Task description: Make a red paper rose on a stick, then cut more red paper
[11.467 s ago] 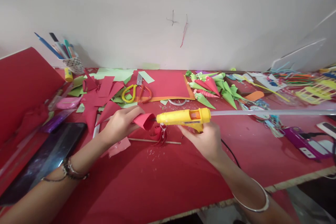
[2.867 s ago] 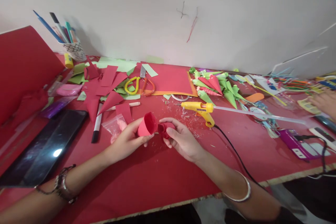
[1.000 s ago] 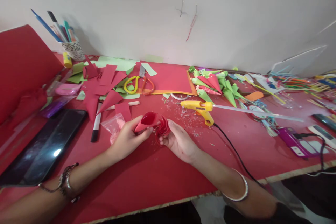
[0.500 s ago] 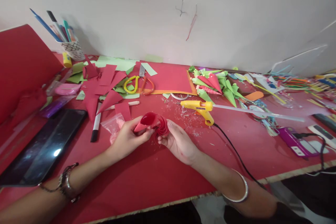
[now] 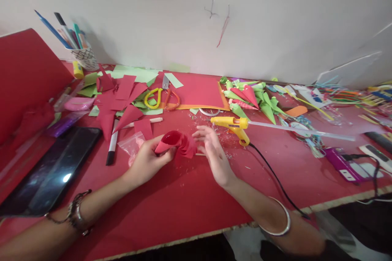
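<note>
My left hand (image 5: pixel 151 157) pinches a red paper cone flower (image 5: pixel 175 140) at its left side, thumb in front. The flower is made of rolled red paper, with a hollow opening on the left and layered folds on the right. A thin pale stick pokes out beyond its right side. Just right of the flower, my right hand (image 5: pixel 214 157) hovers with fingers apart and holds nothing. Behind that hand lies a yellow hot glue gun (image 5: pixel 231 124) with a long clear glue stick in its back.
Red paper pieces (image 5: pixel 125 89), scissors (image 5: pixel 167 94) and a marker (image 5: pixel 112 147) lie at the back left. A phone (image 5: pixel 55 171) rests at the left. Green and red paper cones (image 5: pixel 251 98) are piled behind the glue gun. A purple power box (image 5: pixel 343 165) stands at the right.
My right hand has let go of the flower's folded right side and opened, moving slightly right. The flower stays in my left hand, its folds now spread looser.
</note>
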Available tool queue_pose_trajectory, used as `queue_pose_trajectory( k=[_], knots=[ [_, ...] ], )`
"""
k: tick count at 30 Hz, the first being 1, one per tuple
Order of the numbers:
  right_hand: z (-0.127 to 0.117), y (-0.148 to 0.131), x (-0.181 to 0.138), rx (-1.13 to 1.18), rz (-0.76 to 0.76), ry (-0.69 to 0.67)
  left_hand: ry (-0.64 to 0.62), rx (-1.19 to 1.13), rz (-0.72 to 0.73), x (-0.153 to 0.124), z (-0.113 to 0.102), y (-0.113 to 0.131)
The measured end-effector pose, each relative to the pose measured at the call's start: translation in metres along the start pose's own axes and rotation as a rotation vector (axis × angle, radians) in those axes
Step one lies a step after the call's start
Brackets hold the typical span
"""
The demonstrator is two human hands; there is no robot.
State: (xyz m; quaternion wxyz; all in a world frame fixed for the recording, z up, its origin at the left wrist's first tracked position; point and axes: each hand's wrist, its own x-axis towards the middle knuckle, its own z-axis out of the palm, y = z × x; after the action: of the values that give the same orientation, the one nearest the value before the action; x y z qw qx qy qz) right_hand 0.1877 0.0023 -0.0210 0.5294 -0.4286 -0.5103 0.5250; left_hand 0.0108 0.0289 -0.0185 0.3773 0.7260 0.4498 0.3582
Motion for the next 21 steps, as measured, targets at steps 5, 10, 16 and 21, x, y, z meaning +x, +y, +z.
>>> queue_pose_trajectory(
  k=[5,10,16,21],
  knots=[
    [-0.002,-0.012,-0.005,-0.371,-0.361,-0.054,0.028,-0.038,-0.033,0.000,0.001,0.004],
    [0.003,-0.011,-0.006,-0.314,-0.245,-0.097,0.035,-0.083,-0.018,-0.001,0.003,0.007],
    [0.009,-0.001,-0.006,-0.117,-0.145,-0.100,0.040,-0.067,0.000,-0.001,0.004,0.005],
    [0.009,0.003,-0.007,-0.093,-0.199,-0.045,0.048,-0.052,0.005,-0.002,0.004,0.007]
  ],
)
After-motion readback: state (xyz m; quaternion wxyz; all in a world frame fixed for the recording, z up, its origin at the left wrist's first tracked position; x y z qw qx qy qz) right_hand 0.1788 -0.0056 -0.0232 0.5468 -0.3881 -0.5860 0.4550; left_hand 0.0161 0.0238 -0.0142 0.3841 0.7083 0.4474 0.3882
